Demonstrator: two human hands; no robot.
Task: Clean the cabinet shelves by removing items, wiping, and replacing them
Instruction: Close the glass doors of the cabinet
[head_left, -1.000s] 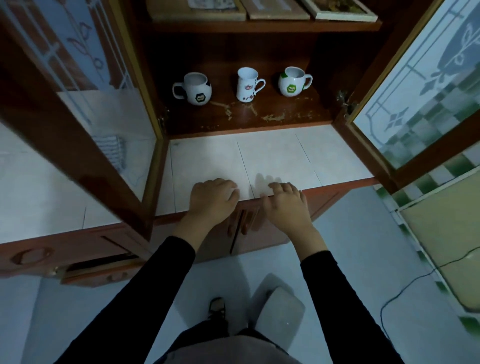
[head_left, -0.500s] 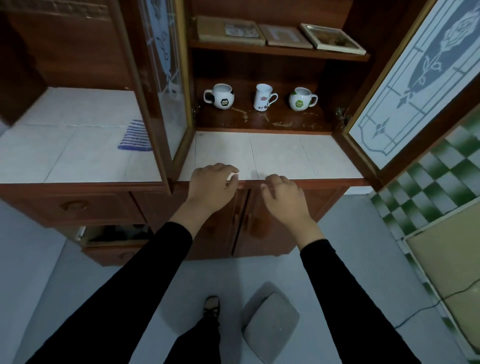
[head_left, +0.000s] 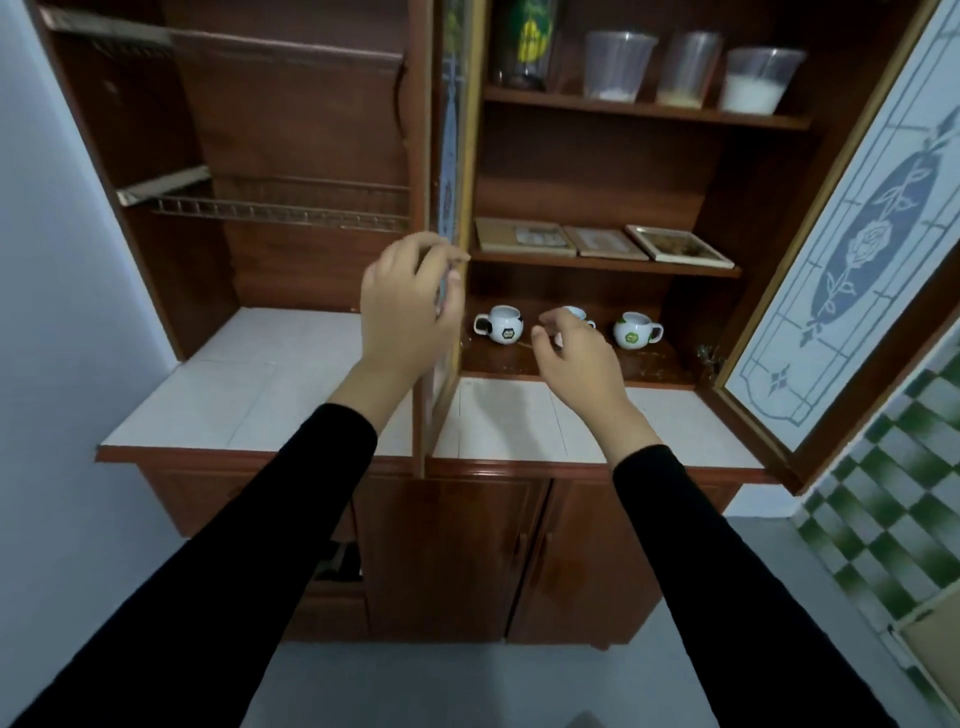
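The wooden cabinet stands with both glass doors swung out. Three white mugs sit on its lowest shelf (head_left: 654, 364): a left mug (head_left: 501, 325), a middle mug (head_left: 575, 312) and a right mug (head_left: 636, 331). My left hand (head_left: 408, 306) is raised at the edge of the left door (head_left: 451, 171), with fingers and thumb curled round that edge. Held low in front of the middle mug and partly hiding it, my right hand (head_left: 576, 361) has loosely curled fingers and holds nothing.
Three flat framed pieces (head_left: 605, 241) lie on the middle shelf. Plastic containers (head_left: 618, 65) and a dark jar (head_left: 527, 41) stand on the top shelf. The right door (head_left: 857, 249) hangs open. A white tiled counter (head_left: 519, 421) runs below; a wire rack (head_left: 280, 210) fills the left bay.
Both hands have lifted off the counter's front edge. The left hand rose to the left door's edge, the right moved up toward the mugs. The view tilted up, showing the top shelf.
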